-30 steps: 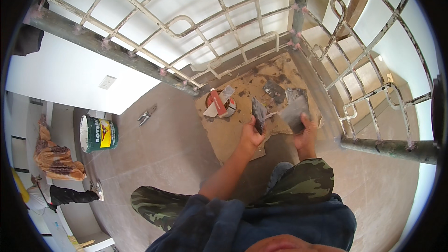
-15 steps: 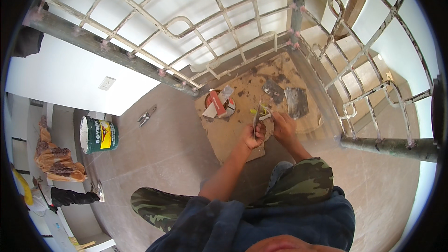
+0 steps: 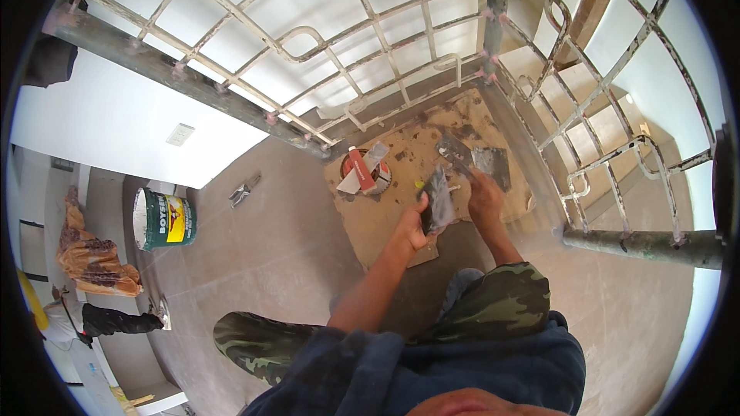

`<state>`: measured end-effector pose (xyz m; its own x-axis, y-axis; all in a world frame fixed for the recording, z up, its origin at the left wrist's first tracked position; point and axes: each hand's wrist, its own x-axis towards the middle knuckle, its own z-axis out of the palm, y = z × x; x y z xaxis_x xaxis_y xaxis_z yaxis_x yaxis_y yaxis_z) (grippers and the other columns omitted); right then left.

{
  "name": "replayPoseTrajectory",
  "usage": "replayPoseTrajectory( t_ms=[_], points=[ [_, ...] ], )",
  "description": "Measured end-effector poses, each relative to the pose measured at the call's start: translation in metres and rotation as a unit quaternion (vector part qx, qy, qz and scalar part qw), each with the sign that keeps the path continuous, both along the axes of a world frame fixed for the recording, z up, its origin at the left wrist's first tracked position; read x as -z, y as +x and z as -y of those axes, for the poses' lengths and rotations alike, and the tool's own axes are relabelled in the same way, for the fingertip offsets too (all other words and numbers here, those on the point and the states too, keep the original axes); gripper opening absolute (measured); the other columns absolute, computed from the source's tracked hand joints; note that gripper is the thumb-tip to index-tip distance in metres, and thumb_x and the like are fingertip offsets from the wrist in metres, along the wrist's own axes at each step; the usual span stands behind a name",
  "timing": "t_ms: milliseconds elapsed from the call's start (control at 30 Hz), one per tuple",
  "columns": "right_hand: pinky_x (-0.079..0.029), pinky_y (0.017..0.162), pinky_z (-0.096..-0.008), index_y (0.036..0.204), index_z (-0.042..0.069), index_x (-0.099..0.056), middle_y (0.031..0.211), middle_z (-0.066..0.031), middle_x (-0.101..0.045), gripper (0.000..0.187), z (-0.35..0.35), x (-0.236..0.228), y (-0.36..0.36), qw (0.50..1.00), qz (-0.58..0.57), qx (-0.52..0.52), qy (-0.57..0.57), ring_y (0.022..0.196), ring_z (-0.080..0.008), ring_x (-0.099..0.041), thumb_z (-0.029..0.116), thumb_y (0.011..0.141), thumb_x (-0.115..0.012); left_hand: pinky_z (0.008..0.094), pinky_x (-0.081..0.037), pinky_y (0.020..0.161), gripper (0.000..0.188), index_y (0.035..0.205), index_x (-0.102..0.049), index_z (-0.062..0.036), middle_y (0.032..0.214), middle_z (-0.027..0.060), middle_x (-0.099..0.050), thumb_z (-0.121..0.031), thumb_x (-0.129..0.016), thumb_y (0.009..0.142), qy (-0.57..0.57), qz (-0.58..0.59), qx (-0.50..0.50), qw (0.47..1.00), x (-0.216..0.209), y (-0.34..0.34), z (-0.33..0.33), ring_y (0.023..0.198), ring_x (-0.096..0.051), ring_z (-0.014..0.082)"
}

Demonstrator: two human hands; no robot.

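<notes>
The left hand (image 3: 414, 225) grips a putty knife (image 3: 436, 199) over stained cardboard (image 3: 401, 185). The right hand (image 3: 484, 196) touches its blade. A paint bucket (image 3: 163, 219) stands well apart.

I see a tan cardboard sheet (image 3: 385, 212) blotched with dark grey stains. On it sits a round tin (image 3: 368, 173) with a red and white scraper across it. My left hand (image 3: 416, 227) holds a grey, smeared putty knife (image 3: 438, 200). The trousers (image 3: 493, 312) are green-brown camouflage, the sleeve navy. The paint bucket (image 3: 164, 219) is green with a yellow label. The railing (image 3: 370, 54) is off-white, flecked pink.
</notes>
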<state>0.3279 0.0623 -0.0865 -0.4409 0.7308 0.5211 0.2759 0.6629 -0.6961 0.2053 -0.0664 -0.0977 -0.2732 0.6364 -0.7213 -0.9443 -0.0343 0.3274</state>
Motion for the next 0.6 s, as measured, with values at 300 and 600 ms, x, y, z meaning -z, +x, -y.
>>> replayPoseTrajectory(
  t_ms=[300,600],
  points=[
    [-0.054,0.082,-0.0385,0.113,-0.001,-0.064,0.102,-0.0113,-0.068,0.021,0.030,-0.028,0.011,0.799,-0.355,0.035,-0.484,0.101,-0.0226,-0.065,0.012,0.097,-0.057,0.0247,-0.040,0.072,0.032,0.113,-0.055,-0.0001,0.087,-0.0035,-0.049,-0.030,-0.053,0.102,-0.114,-0.494,-0.184,0.842,-0.044,-0.005,-0.012,0.078,-0.044,0.0067],
    [-0.052,0.048,-0.0241,0.104,0.014,-0.063,0.084,-0.0006,-0.068,0.015,0.000,0.033,0.011,0.383,-0.333,-0.091,-0.856,0.068,-0.0166,-0.065,0.025,0.094,-0.065,0.0261,-0.041,0.067,0.030,0.099,-0.059,0.0021,0.085,-0.0014,-0.056,-0.027,-0.053,0.102,-0.034,-0.580,-0.150,0.800,-0.041,0.053,-0.010,0.076,-0.047,0.0080]
  ],
)
